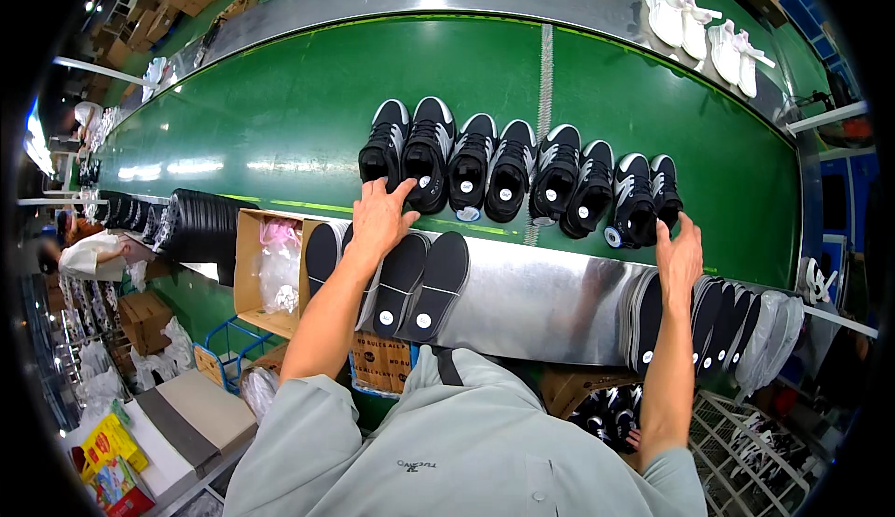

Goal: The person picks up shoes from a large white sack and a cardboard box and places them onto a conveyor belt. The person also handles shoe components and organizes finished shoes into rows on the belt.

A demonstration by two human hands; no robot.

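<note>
A row of several black-and-white sneakers [522,174] lies on the green conveyor belt [280,116]. My left hand [379,219] reaches over the steel ledge [541,293], its fingertips touching the leftmost sneaker [384,144]. Below that hand, black insoles [419,279] lie fanned on the ledge. My right hand [679,258] rests at the belt's near edge beside the rightmost sneaker [666,189], above a stack of dark and grey insoles [718,317]. Neither hand grips anything.
White sneakers [709,32] sit on the belt's far side at the upper right. An open cardboard box [250,275] with plastic bags stands left of the insoles, next to a black stack [200,223]. More boxes and a wire rack [746,461] lie below.
</note>
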